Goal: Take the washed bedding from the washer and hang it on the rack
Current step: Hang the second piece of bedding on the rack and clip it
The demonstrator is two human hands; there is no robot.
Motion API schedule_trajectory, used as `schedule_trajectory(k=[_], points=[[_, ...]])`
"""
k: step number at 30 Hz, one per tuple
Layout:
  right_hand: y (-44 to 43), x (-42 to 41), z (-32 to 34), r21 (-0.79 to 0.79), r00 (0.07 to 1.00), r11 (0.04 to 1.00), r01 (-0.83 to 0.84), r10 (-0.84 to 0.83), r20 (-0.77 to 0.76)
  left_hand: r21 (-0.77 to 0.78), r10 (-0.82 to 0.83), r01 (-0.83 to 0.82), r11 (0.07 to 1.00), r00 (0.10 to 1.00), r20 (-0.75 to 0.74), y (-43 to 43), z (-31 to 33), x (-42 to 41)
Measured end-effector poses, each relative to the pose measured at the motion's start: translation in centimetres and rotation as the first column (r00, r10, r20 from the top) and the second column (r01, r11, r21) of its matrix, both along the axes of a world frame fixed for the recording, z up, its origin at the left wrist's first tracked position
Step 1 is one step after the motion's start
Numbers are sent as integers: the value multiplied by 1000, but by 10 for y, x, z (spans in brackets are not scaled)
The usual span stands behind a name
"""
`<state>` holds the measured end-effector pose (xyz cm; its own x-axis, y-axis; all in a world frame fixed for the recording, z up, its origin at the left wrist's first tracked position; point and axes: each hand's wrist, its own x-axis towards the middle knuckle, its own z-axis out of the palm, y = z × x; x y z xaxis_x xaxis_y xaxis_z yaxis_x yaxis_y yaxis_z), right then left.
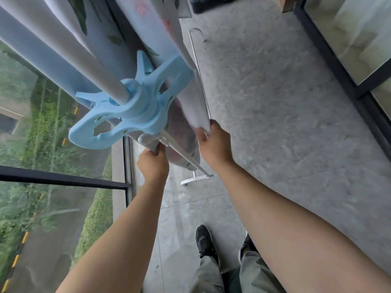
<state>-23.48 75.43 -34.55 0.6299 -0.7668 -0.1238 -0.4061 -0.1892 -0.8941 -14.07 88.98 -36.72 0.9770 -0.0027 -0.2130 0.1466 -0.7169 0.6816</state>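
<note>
Head view: looking steeply down along a drying rack on a balcony.
Bedding: a pale grey-blue cloth bedding sheet (192,96) with leaf and pink flower prints hung draped over the rack, its folds running from the upper left down to the hands.
Rack: a white metal drying rack (183,151) stood on the floor. A thin slanted rod ran down to a footed base, just beside the hanging bedding.
Clamp: a large light-blue plastic clothes clamp (131,111) sat closed round the covered top pole, above and left of the hands.
Left hand: the left hand (153,163) had its fingers curled round the grey lower bunch of the bedding, next to the rack's end joint. I cannot tell whether it also touched the rod.
Right hand: the right hand (214,144) pinched the white hanging edge of the bedding between thumb and fingers.
Floor: grey stone tiles (275,123) lay under the rack.
Railing: a glass panel with a black metal bar (63,179) stood at the left, with greenery beyond.
Person: a black shoe (204,242) and olive trousers (211,275) showed below the arms.
</note>
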Motion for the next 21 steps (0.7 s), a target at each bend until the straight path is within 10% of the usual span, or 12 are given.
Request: schedule_trajectory(k=[21], points=[[-5, 4, -144, 184, 989, 975, 121, -101, -110, -50, -64, 64, 997, 998, 15, -6, -133, 4]])
